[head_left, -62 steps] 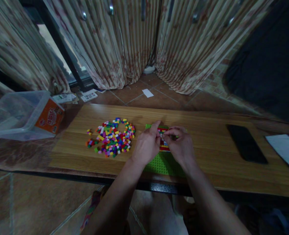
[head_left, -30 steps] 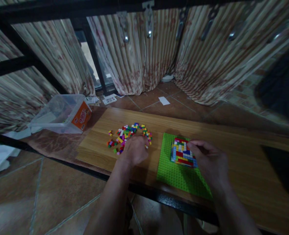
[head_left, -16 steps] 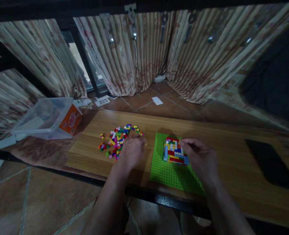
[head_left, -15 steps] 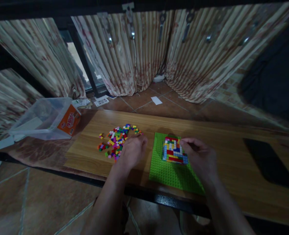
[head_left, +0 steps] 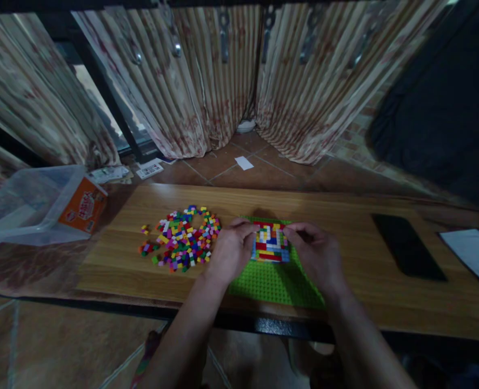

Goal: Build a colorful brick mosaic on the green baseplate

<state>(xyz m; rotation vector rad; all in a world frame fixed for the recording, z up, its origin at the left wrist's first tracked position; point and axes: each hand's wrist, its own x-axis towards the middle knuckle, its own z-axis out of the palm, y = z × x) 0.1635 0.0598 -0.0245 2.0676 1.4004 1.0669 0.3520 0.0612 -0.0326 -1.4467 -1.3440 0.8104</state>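
Note:
A multicoloured block of toy bricks [head_left: 271,243] stands on a green studded baseplate [head_left: 280,286], its top a patchwork of red, white, blue and yellow. My left hand [head_left: 232,248] is at the block's left side, thumb and fingers pinched together; whatever they hold is too small to make out. On the opposite side, my right hand [head_left: 315,253] pinches close to the block's upper right edge, and its fingertips hide anything between them. Left of my left hand lies a loose pile of small coloured bricks [head_left: 186,237].
The wooden board [head_left: 118,248] carries all this. At far left is a clear plastic tub [head_left: 32,232] with an orange label. To the right lie a flat black object [head_left: 407,246] and white paper [head_left: 472,251]. Striped curtains [head_left: 207,81] hang behind.
My left hand has moved right, from beside the loose bricks to the block's left side. My right hand stays by the block's right edge. The camera view has shifted right.

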